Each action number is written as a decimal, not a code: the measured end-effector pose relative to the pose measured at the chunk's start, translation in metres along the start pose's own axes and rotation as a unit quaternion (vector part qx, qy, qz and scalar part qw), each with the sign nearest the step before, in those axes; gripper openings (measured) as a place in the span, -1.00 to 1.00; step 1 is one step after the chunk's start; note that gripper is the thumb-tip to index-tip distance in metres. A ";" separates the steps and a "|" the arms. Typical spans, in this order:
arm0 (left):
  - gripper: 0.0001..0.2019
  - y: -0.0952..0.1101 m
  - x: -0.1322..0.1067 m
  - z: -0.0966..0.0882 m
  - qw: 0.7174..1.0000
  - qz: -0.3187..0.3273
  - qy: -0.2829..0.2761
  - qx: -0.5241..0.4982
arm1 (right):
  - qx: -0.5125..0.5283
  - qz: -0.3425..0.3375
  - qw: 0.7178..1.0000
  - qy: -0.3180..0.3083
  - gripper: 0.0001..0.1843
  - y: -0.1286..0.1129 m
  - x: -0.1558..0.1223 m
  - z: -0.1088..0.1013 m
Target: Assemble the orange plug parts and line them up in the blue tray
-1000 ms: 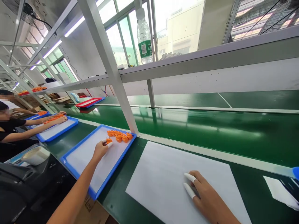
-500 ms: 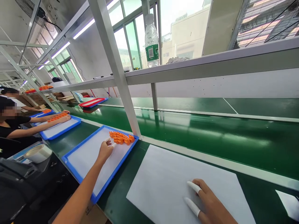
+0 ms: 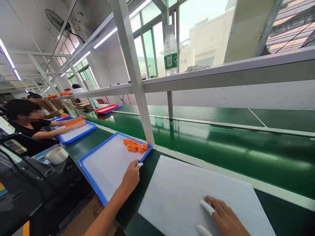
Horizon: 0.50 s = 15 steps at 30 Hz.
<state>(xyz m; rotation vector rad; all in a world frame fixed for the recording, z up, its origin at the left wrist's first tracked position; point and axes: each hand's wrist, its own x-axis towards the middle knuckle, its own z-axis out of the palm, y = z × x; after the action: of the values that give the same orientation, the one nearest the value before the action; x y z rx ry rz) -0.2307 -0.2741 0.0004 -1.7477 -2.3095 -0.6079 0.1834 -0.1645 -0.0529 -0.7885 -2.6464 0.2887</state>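
Observation:
My left hand (image 3: 131, 175) is closed on the right rim of a blue-framed tray (image 3: 94, 178), with a white finger cot showing on one digit. In the far right corner of that tray sits a cluster of small orange pieces (image 3: 134, 145); the rest of its white base is bare. My right hand (image 3: 225, 214) rests on a large white sheet (image 3: 177, 186), fingers apart and nothing held. White cots cover its thumb and a finger, and the frame's lower edge cuts off part of it.
A grey post (image 3: 137, 78) rises beside the tray's far corner, under a shelf bearing a water bottle (image 3: 170, 50). Beyond runs a green belt (image 3: 221, 147). At left, a co-worker (image 3: 29, 121) reaches over another blue tray (image 3: 81, 133) with orange pieces.
My left hand has moved from beside the orange pieces to the tray's right rim and closed on it. My right hand stays on the sheet. The view has swung slightly left.

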 end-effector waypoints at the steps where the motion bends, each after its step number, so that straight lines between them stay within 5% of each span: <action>1: -0.49 -0.001 0.000 0.002 1.000 0.001 0.005 0.001 | 0.003 0.010 1.000 -0.004 -0.67 -0.002 0.000 -0.002; 10: -0.55 0.000 0.003 0.007 0.999 0.004 0.031 0.007 | 0.038 0.046 0.998 -0.031 -0.49 -0.017 0.007 -0.017; 15: -0.63 -0.019 0.010 0.002 0.998 0.023 0.055 0.021 | 0.056 0.047 0.997 -0.011 -0.51 -0.037 0.011 -0.044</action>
<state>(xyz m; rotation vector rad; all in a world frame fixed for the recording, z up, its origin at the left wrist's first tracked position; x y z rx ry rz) -0.2511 -0.2688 -0.0012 -1.6988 -2.1865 -0.6275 0.1743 -0.1846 0.0012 -0.8781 -2.5921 0.4695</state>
